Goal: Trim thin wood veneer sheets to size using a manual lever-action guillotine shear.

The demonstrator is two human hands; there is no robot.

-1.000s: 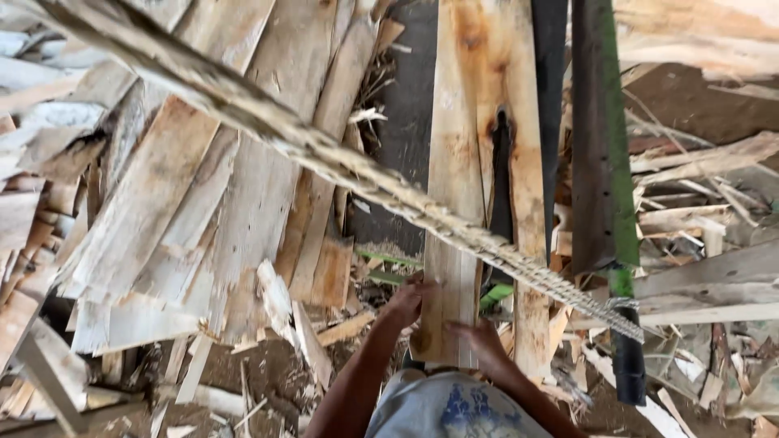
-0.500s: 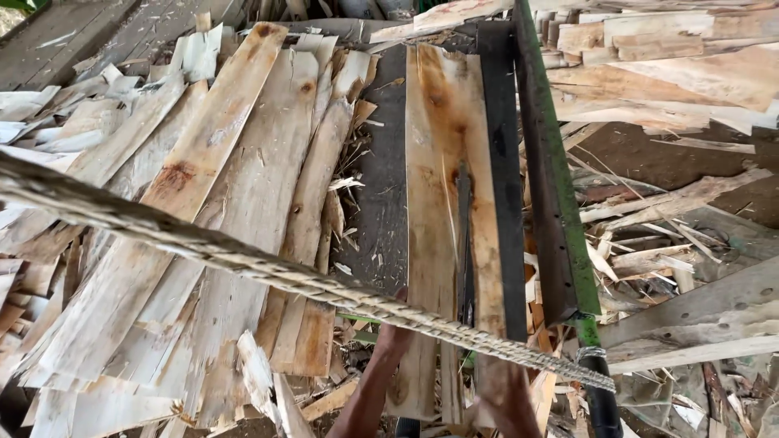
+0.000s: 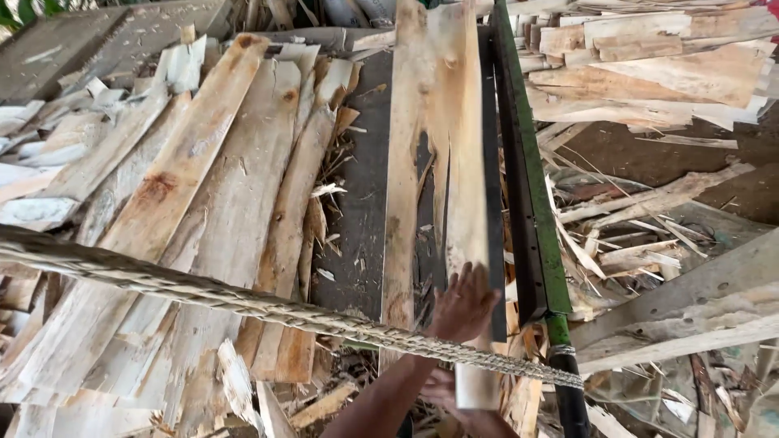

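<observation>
A long pale wooden slab [image 3: 462,154] lies lengthwise on a dark table [image 3: 365,211], tight against a green metal rail [image 3: 531,178]. A dark split runs down its middle. My left hand [image 3: 464,307] presses on top of the slab near its near end, fingers curled over the wood. My right hand [image 3: 454,401] is lower, partly hidden, gripping the slab's near end from underneath. A thick twisted rope [image 3: 243,302] crosses in front of both arms from left to lower right.
Rough offcut planks [image 3: 187,203] are piled left of the table. More stacked boards [image 3: 649,57] and splintered scraps [image 3: 641,243] lie right of the rail. A black post [image 3: 568,397] continues the rail downward. Chips litter the ground.
The slab has slid away from me along the green rail. My left hand followed it forward on top, and the rope now sits lower in view.
</observation>
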